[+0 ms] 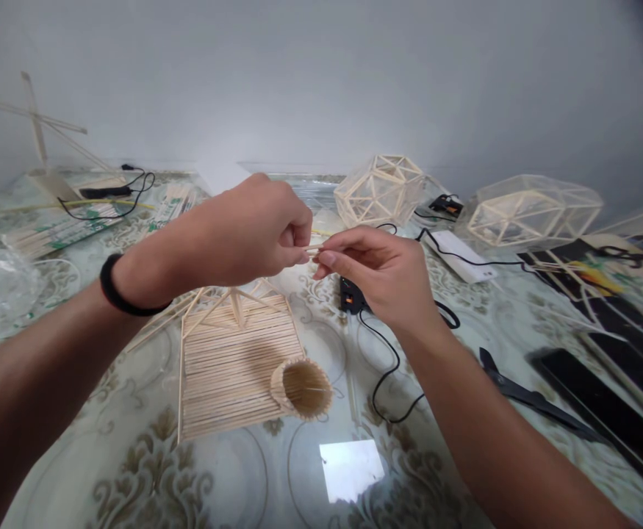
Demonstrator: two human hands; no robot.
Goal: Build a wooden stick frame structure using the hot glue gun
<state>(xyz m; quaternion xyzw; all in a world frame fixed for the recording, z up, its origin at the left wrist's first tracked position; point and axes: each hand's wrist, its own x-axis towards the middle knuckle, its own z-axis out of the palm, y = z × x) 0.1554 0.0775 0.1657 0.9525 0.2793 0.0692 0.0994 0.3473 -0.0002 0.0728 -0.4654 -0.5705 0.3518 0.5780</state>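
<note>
In front of me, my left hand point(260, 228) and my right hand point(387, 272) meet fingertip to fingertip above the table. Both are closed in a pinch on a short, thin wooden stick point(313, 250); most of it is covered by the fingers. Beneath them lies a flat mat of bamboo sticks point(227, 378) with a small stick frame point(236, 305) at its far side. A round cup of sticks point(326, 389) rests tilted on the mat's right edge. Partly hidden behind my right hand is a black device with an orange switch point(350, 296) and a cord.
Scissors point(536, 400) and a black phone-like slab point(597, 404) lie at right. Behind stand two stick-frame polyhedra point(379, 192) and a white power strip point(458, 256). At left are packs of sticks point(67, 229), clear plastic point(1, 286) and a stick windmill-like model point(37, 128).
</note>
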